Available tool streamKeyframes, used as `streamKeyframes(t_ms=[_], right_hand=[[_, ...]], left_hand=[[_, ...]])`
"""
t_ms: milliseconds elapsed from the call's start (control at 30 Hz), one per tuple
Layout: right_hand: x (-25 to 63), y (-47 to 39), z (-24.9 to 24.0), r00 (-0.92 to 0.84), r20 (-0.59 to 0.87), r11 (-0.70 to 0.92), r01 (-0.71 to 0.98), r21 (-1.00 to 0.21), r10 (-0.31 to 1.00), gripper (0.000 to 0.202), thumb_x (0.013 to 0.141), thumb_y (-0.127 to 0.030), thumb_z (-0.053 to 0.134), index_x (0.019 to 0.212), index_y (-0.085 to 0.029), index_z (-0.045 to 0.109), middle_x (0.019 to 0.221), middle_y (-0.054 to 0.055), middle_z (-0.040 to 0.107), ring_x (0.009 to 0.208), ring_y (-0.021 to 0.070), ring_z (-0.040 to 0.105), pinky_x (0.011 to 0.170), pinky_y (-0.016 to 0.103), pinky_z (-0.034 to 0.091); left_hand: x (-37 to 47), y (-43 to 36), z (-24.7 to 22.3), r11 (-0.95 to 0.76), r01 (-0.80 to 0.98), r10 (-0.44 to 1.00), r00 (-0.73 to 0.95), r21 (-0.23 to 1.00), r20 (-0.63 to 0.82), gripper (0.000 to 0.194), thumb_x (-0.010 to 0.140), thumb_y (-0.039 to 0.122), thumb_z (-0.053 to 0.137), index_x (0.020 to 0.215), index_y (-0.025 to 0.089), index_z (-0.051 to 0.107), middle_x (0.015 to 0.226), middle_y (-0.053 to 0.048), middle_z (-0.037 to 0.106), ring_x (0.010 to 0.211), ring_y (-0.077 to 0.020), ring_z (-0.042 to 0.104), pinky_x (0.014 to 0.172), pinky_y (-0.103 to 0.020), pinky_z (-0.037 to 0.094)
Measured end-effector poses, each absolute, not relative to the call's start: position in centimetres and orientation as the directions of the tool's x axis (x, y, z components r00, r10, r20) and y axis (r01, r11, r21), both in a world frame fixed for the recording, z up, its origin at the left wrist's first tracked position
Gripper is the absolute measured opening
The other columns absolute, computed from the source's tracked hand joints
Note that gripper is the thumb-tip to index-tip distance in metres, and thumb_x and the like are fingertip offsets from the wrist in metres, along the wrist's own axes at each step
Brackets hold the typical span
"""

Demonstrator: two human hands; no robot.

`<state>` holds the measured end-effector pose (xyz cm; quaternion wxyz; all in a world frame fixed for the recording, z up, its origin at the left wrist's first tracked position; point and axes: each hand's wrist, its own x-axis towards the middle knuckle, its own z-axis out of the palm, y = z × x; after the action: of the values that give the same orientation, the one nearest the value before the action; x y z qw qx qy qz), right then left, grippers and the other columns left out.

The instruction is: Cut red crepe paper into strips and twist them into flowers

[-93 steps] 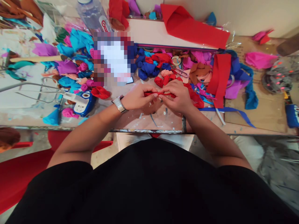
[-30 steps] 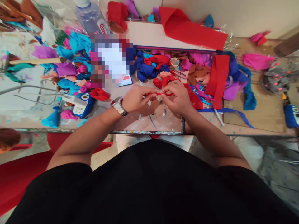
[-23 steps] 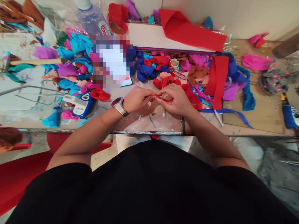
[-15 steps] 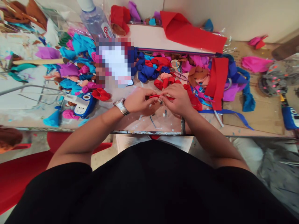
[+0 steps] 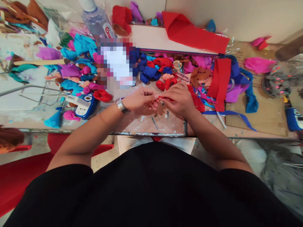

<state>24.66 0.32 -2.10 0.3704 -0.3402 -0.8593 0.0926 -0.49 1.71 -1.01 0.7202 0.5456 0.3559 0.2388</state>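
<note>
Strip of red material point(image 5: 163, 98) is pinched by left grip point(image 5: 140, 100) and right grip point(image 5: 179, 100).

One red piece point(image 5: 169, 100) between the fingers point(image 5: 173, 94); left of them, one bottle point(image 5: 97, 22), one socket point(image 5: 81, 111); right, one blue ribbon point(image 5: 232, 112).

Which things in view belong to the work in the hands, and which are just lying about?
In use, judging by the hands:
red strip, in the right hand, with the left hand at its end
perhaps the red piece beside it

Just about, apparently:
plastic bottle
blue-and-white power socket
wooden-handled tool
blue strip
</note>
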Motion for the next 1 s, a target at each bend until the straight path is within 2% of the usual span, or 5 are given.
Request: streamKeyframes(t_ms=[233, 400, 667, 833, 1000], right_hand=[[24.6, 0.2, -2.1, -0.488, 0.573, 0.746, 0.528, -0.407, 0.658, 0.023, 0.111, -0.044, 0.066, 0.104, -0.031, 0.084, 0.096, 0.001, 0.084, 0.098, 0.0252, 0.07, 0.107, 0.053, 0.045], [24.4, 0.2, -2.4, -0.466, 0.558, 0.72, 0.544, -0.431, 0.686, 0.025, 0.11, -0.044, 0.066, 0.099, -0.028, 0.082, 0.094, 0.001, 0.083, 0.093, 0.0238, 0.072, 0.105, 0.05, 0.044], [24.2, 0.0, -2.4, -0.399, 0.524, 0.658, 0.492, -0.57, 0.753, 0.025, 0.106, -0.047, 0.068, 0.097, -0.026, 0.078, 0.093, 0.003, 0.082, 0.094, 0.0261, 0.074, 0.099, 0.049, 0.048], [23.7, -0.3, -1.9, -0.381, 0.497, 0.627, 0.48, -0.614, 0.779, 0.024, 0.105, -0.043, 0.064, 0.091, -0.025, 0.073, 0.089, 0.004, 0.077, 0.092, 0.0259, 0.071, 0.091, 0.045, 0.049], [23.7, -0.4, -1.9, -0.367, 0.52, 0.636, 0.441, -0.633, 0.771, 0.022, 0.105, -0.041, 0.067, 0.093, -0.024, 0.074, 0.089, 0.004, 0.078, 0.089, 0.0239, 0.072, 0.087, 0.042, 0.05]], left_hand=[[-0.3, 1.5, -0.7, 0.199, 0.087, 0.773, 0.599, 0.976, -0.211, 0.06, 0.082, 0.072, 0.091, 0.094, 0.013, 0.082, 0.085, -0.01, 0.084, 0.071, -0.0163, 0.08, 0.063, -0.022, 0.062], [-0.2, 1.3, -0.5, -0.125, 0.182, 0.837, 0.547, 0.975, 0.005, 0.052, 0.094, 0.066, 0.082, 0.095, 0.014, 0.086, 0.082, -0.009, 0.084, 0.068, -0.0152, 0.077, 0.066, -0.024, 0.06], [-0.6, 0.9, -1.2, -0.647, 0.433, 0.751, 0.507, 0.628, 0.424, 0.035, 0.108, 0.05, 0.068, 0.112, 0.023, 0.09, 0.096, -0.007, 0.088, 0.087, -0.0184, 0.083, 0.081, -0.027, 0.057], [-0.7, 0.8, -1.5, -0.714, 0.455, 0.696, 0.542, 0.532, 0.471, 0.038, 0.11, 0.053, 0.064, 0.116, 0.024, 0.089, 0.102, -0.008, 0.088, 0.092, -0.0189, 0.083, 0.084, -0.028, 0.057], [-0.6, 0.6, -0.5, -0.689, 0.412, 0.713, 0.534, 0.596, 0.455, 0.043, 0.109, 0.057, 0.065, 0.107, 0.021, 0.089, 0.093, -0.008, 0.087, 0.083, -0.0172, 0.08, 0.082, -0.027, 0.056]])
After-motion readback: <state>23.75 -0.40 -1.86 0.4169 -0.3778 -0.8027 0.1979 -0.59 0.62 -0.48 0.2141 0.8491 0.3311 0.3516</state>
